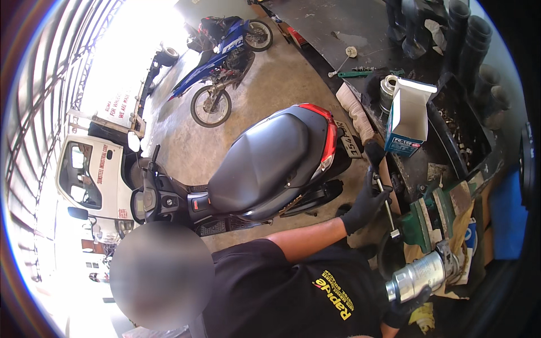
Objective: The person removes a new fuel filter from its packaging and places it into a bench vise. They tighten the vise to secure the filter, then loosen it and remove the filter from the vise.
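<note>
Neither my left hand nor my right hand shows. A person in a black T-shirt leans in from the lower left. Their gloved hand (366, 205) is closed round a long socket wrench (387, 205), its socket end beside the green bench vise (418, 222). Lower down, another hand in a matching dark glove (408, 307) supports a silver filter canister (418, 276) from below; its forearm leaves at the lower edge. The canister lies tilted just under the vise, next to a metal bracket (448, 256). Whether the bracket is joined to it is hard to see.
An open white-and-teal box (408, 121) stands on the dark workbench (315, 22), beside a second metal canister (387, 93). Black tubes (473, 45) rise at the back right. A black scooter (265, 163) is close on the left, a blue motorcycle (217, 67) farther off.
</note>
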A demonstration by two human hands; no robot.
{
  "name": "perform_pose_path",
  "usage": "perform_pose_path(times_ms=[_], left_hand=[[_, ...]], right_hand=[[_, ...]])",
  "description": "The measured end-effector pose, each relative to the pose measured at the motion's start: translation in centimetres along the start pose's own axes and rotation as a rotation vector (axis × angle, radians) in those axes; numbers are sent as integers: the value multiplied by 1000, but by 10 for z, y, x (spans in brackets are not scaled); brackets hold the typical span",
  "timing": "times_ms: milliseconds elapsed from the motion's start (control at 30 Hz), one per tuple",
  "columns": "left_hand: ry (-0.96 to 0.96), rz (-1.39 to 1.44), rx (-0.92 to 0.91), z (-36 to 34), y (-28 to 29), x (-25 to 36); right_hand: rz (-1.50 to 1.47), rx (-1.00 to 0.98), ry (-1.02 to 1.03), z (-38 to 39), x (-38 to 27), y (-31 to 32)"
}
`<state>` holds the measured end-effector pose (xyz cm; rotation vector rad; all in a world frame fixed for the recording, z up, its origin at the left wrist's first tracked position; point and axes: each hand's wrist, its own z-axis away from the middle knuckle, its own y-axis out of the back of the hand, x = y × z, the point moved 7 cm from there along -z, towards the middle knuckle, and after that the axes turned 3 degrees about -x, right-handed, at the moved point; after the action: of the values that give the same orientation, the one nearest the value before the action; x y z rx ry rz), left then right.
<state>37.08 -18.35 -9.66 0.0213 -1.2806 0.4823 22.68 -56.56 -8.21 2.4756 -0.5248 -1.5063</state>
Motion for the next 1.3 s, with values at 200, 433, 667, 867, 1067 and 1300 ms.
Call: perform_pose_path(times_ms=[200, 433, 667, 867, 1067, 1300], left_hand=[[-113, 61, -102, 20, -1, 28], [-483, -589, -226, 35, -30, 93], [-6, 354, -532, 8, -49, 72], [-32, 262, -820, 15, -76, 84], [14, 33, -906, 33, -99, 98], [-186, -264, -1473, 24, -134, 113]], right_hand=[[-1461, 287, -1188, 8, -9, -44], [-1345, 151, -997, -35, -56, -54], [-1256, 126, -1026, -67, -76, -64], [-1233, 71, -1062, -70, -79, -64], [-1211, 98, -1111, -68, -76, -64], [-1056, 133, -1189, -54, -64, -60]])
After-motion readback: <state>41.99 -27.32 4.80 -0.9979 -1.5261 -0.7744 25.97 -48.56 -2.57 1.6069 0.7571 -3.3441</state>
